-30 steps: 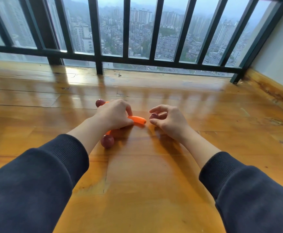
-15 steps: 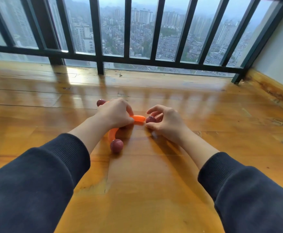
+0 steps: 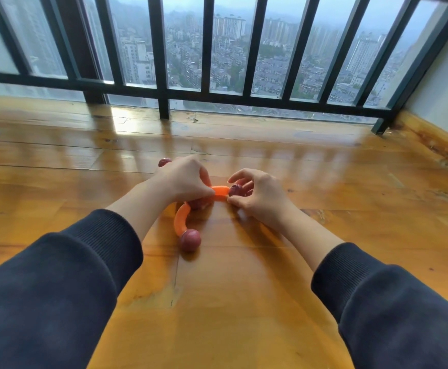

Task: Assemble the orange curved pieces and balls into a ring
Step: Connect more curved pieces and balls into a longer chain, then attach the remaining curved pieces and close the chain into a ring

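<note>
At the centre of the frame, on the glossy wooden floor (image 3: 244, 302), the left hand (image 3: 183, 179) is closed around a smooth orange curved piece (image 3: 219, 190). The right hand (image 3: 260, 194) pinches a dark red ball (image 3: 235, 190) against its end. Just below, a second curved piece (image 3: 180, 218) ends in a round matte ball (image 3: 190, 240).

A glossy wooden floor (image 3: 244, 302) meets dark railing bars (image 3: 161, 62) (hazy, perhaps misty, city (image 3: 231, 57) beyond).

Glossy varnished wood floor (image 3: 244, 288), smooth shiny plastic orange curved piece (image 3: 181, 219), polished ball (image 3: 190, 239), ribbed knit sleeves (image 3: 103, 235)
</note>
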`<control>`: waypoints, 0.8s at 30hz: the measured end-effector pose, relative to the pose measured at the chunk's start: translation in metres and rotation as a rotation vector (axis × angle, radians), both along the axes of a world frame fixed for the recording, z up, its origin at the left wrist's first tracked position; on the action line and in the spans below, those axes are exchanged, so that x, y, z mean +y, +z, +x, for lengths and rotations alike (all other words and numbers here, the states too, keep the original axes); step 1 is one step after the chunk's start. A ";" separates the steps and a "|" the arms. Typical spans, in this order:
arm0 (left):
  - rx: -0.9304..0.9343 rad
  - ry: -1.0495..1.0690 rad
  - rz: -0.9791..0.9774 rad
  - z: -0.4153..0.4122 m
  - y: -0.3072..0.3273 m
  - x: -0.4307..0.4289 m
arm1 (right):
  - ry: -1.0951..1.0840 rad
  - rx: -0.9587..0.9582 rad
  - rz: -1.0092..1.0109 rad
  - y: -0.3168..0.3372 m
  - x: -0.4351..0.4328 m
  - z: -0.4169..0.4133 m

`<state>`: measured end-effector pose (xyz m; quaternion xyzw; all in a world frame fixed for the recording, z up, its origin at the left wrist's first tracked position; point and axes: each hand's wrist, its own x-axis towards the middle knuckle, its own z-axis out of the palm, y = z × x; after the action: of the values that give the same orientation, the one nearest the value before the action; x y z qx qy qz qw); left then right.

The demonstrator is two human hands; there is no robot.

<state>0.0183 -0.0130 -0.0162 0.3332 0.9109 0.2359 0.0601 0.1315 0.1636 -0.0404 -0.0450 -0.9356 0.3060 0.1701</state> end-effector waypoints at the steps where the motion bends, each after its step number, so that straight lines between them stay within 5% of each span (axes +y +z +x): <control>1: -0.014 0.001 0.015 -0.001 0.000 0.000 | 0.003 -0.006 -0.002 0.000 -0.001 0.000; 12: 0.026 0.199 0.275 -0.023 0.010 -0.013 | 0.100 -0.081 0.171 0.004 -0.020 -0.005; 24: 0.069 0.230 0.395 -0.033 0.007 -0.030 | -0.223 -0.283 0.286 0.016 -0.007 0.001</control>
<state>-0.0142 -0.0432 -0.0092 0.2401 0.8807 0.4032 -0.0646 0.1325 0.1571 -0.0241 -0.1660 -0.9732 0.1404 0.0744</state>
